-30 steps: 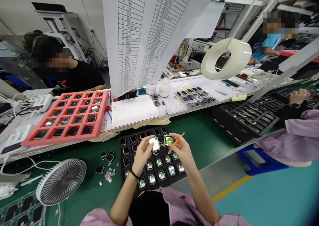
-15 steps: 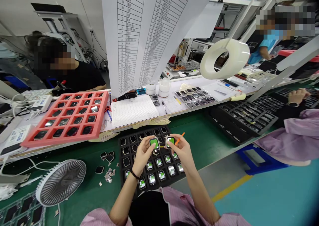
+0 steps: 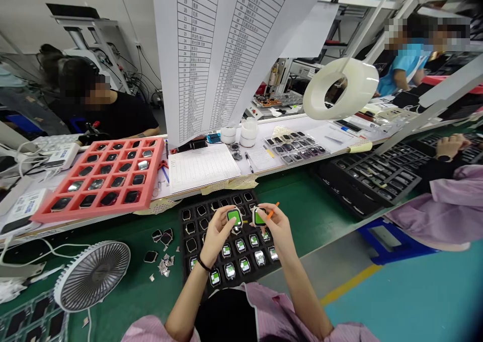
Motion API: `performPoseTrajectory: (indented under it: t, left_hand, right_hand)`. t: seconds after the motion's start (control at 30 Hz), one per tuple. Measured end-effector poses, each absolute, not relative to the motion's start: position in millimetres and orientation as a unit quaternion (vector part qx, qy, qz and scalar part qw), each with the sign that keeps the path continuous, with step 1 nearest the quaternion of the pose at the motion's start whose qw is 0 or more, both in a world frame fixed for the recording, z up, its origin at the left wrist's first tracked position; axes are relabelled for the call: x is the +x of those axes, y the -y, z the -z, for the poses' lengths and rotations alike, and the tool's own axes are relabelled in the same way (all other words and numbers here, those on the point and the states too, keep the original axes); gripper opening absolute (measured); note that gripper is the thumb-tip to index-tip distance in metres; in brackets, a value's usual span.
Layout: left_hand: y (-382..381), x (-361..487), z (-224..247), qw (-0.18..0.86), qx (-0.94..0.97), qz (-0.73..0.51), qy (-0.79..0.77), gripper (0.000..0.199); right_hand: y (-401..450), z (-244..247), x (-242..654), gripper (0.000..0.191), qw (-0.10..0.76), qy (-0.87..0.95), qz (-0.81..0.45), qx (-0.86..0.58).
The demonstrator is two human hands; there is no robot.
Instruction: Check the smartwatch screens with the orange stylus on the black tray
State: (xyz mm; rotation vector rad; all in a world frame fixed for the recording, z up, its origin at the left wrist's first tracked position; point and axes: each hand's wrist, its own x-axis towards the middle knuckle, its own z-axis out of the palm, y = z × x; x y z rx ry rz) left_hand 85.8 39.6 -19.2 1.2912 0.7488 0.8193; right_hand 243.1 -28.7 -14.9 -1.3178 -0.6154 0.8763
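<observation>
Mid-frame, left fingers (image 3: 227, 226) grip green-lit watch (image 3: 234, 215), right fingers (image 3: 268, 222) second watch (image 3: 258, 216); in tray (image 3: 235, 257), lower watches (image 3: 245, 265) lit, upper watches (image 3: 202, 209) dark, seemingly pending.

A printed list (image 3: 232, 55) hangs at twelve o'clock, and a whitish ring, like a tape roll (image 3: 364, 88), hangs at two o'clock. At ten o'clock there is a person (image 3: 128, 113) in a black shirt. A pink tray (image 3: 151, 176) lies at nine o'clock. A round fan (image 3: 96, 276) stands at eight o'clock. At three o'clock there is another person's pink sleeve (image 3: 447, 201).
</observation>
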Motion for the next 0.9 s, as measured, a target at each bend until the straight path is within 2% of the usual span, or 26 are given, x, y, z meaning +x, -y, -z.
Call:
performPoseTrajectory:
  t: [0.9]
  left_hand:
    - [-40, 83, 24, 0.656, 0.583, -0.361, -0.317, 0.041]
  right_hand:
    - [31, 15, 244, 0.040, 0.663, 0.275, -0.374, -0.587]
